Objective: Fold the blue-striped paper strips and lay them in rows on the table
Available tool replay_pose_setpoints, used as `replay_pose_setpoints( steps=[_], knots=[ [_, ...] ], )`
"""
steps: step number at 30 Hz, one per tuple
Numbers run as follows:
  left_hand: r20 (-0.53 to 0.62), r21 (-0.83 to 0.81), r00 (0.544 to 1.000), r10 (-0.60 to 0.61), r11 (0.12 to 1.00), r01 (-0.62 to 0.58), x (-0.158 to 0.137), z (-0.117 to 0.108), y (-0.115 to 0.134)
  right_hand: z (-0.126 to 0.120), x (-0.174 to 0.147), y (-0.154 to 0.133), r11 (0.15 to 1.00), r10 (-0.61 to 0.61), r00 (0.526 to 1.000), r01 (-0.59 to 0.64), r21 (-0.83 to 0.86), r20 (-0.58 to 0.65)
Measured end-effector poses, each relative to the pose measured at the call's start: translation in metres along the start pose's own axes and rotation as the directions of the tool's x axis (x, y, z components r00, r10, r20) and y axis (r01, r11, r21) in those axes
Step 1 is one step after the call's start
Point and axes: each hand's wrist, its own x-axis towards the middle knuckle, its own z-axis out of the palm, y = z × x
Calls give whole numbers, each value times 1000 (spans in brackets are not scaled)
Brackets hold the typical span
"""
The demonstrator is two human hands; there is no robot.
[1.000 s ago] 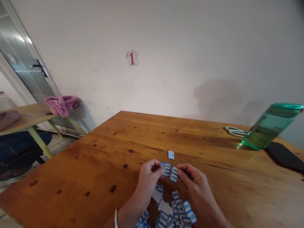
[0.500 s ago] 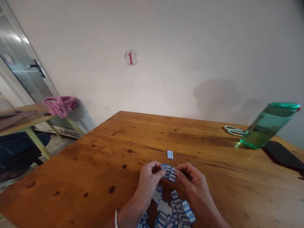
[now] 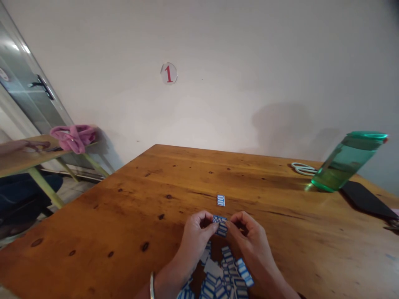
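My left hand (image 3: 197, 234) pinches a few small blue-and-white label sheets (image 3: 222, 229) between thumb and fingers. From the other side, my right hand (image 3: 247, 236) grips their right edge with thumb and forefinger. Below and between my wrists lies a loose pile of similar label sheets (image 3: 229, 270), some with their plain pale backs up. Beyond my fingers a single label sheet (image 3: 221, 200) rests flat on the wooden table (image 3: 131, 224). How many sheets I hold is hard to make out.
At the right stand a green water bottle (image 3: 347, 162), a coiled white cable (image 3: 303, 168) and a flat black object (image 3: 368, 200). On a side table at the left, a person's hand (image 3: 37, 145) is near a pink cloth (image 3: 74, 137). A wall is behind the table.
My right hand has moved slightly left, closer to my left hand, and the held sheets sit closer together. The person's hand at the side table has shifted. The view has turned slightly.
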Motion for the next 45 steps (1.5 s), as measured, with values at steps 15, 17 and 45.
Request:
replay_pose_setpoints(
  steps=[15,17,45],
  knots=[
    [33,-39,998,-51,998,52,-4,2,4,0,-1,0,999,20,1000,-20,41,0],
    [27,-43,998,-58,997,59,-4,2,5,0,-1,-1,999,11,1000,-11,37,-11],
    [186,-21,983,-8,1000,12,-5,5,6,-1,2,-6,981,24,994,-4,194,-103]
  ],
)
